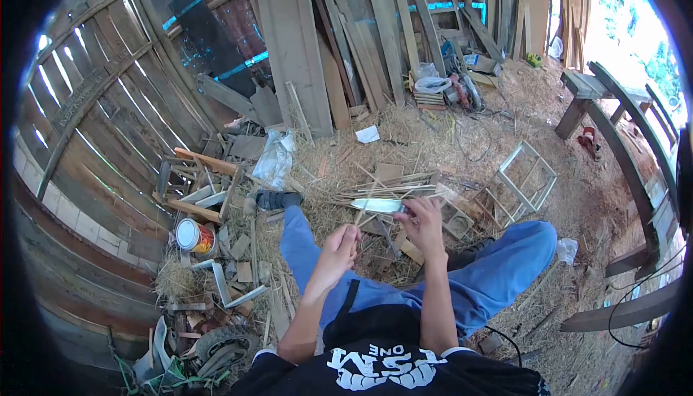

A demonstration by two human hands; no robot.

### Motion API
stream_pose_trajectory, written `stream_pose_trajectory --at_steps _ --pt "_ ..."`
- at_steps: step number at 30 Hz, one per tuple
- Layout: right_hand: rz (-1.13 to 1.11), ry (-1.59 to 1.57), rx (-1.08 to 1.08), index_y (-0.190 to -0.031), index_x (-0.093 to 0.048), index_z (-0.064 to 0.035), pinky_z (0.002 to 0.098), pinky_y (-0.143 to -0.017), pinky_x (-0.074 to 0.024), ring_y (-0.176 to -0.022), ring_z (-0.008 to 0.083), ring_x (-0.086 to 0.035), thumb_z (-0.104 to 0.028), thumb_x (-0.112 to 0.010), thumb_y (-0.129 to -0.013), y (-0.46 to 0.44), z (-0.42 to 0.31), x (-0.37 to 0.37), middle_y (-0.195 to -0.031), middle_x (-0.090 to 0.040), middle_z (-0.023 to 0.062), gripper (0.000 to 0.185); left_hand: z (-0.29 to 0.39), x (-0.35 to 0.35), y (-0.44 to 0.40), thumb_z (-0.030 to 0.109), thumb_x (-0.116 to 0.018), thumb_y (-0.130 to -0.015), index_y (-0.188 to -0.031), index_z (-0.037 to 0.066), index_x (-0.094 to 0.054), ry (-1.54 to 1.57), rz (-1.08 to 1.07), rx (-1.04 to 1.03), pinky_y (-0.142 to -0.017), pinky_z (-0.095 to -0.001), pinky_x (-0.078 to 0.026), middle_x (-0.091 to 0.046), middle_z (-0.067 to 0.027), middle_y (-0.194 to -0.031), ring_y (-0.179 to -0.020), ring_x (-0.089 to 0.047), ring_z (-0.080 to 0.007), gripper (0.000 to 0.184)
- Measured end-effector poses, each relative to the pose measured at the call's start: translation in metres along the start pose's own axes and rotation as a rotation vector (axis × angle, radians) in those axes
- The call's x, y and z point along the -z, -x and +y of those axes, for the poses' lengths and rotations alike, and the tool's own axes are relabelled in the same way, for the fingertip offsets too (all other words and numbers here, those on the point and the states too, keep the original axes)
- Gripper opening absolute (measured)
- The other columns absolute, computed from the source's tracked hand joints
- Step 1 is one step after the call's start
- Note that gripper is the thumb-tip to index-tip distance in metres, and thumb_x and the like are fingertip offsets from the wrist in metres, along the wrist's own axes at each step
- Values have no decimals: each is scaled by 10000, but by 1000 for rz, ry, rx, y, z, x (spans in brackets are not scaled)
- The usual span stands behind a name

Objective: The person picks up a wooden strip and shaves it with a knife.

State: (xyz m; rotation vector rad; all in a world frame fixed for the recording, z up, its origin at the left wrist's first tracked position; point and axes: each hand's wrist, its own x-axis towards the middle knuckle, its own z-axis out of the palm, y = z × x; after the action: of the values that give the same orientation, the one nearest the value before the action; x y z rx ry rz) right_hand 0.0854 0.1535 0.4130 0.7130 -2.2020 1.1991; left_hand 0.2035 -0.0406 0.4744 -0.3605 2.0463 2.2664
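Observation:
My left hand [337, 253] is closed around the lower end of a thin wooden stick [366, 205], which points up and away from me. In my right hand [424, 224] is a knife, its fingers wrapped round the handle. The broad, shiny knife blade [377, 206] points left and crosses the stick in view; whether the two touch I cannot tell. Most of the handle is hidden by my fingers. Just beyond the blade, a bundle of thin wooden strips [404, 183] lies on the ground.
Wood shavings cover the floor. Left of my legs are a paint bucket [195, 236], a small wooden frame [206, 186] and scrap wood. A pale frame [527, 179] lies right, near a wooden bench [621, 107]. Tall planks [289, 42] lean at the back, beside a power tool [462, 93].

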Motion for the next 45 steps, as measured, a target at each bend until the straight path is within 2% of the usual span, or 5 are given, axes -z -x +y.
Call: stream_pose_trajectory --at_steps 6,24,33,37,45 --pt "-232 -355 -455 -986 -714 -61 391 -769 -465 -741 299 -632 -283 -729 -851 5 -31 -24 -859 -691 132 260 9 5 -1 379 -459 -1060 -986 73 -523 26 42 -21 -405 -214 -220 -342 66 -630 -456 -277 -20 321" --pt "-11 -15 116 -921 -706 -84 364 -706 -413 -751 241 -602 -326 -809 -715 -2 -13 -1 -786 -650 38 335 -10 0 -7 286 -475 -1059 -916 29 -565 -397 8 -116 -508 -267 -319 -427 26 -635 -568 -377 -43 307" --pt "339 247 -642 -960 -724 -37 429 -655 -468 -676 348 -622 -315 -673 -907 31 71 67 -734 -671 153 288 22 73 54 323 -485 -1057 -972 93 -550 -46 135 72 -410 -180 -221 -338 92 -625 -496 -322 3 254" --pt "273 239 -481 -985 -725 -48 434 -731 -465 -733 353 -632 -320 -690 -895 24 51 48 -818 -689 161 288 4 54 37 315 -480 -1061 -980 75 -557 27 127 33 -413 -184 -214 -326 92 -637 -494 -274 10 264" --pt "59 -343 -581 -1041 -678 2 266 -556 -386 -614 88 -487 -259 -705 -919 -6 -11 20 -674 -583 26 290 6 -6 -16 319 -516 -1044 -1057 43 -644 -199 135 -177 -484 -224 -294 -414 71 -651 -535 -373 -40 305"
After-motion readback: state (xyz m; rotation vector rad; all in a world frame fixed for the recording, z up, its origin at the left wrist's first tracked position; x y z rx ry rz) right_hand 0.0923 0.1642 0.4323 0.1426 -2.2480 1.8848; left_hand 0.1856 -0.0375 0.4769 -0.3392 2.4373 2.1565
